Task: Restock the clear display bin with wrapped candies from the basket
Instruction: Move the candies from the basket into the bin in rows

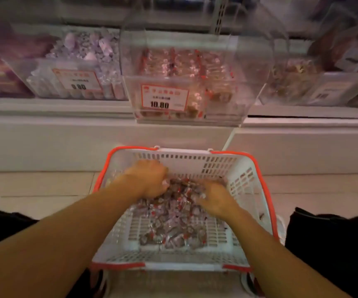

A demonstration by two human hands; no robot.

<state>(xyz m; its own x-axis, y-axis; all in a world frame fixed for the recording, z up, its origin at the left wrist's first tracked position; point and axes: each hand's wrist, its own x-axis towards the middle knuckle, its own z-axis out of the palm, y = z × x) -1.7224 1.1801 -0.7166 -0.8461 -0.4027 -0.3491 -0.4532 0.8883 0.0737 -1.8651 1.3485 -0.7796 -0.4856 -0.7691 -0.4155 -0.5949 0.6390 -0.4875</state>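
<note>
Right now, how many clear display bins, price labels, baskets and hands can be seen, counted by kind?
Clear plastic display bins: 3
Red-bordered price labels: 2
White plastic basket with red rim: 1
Hands, left and right: 2
Total: 8

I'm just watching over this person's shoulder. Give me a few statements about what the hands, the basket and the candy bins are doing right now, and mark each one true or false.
1. Both hands, the left hand and the right hand, are down in the basket. True.
2. The basket is empty. False: a heap of wrapped candies lies on its floor.
3. The clear display bin straight ahead carries a price tag reading 10.80. True.
4. The basket stands on the shelf beside the bins. False: it sits low on the floor, in front of the shelf.
5. The basket has a blue rim. False: its rim is red and its walls white.
</note>
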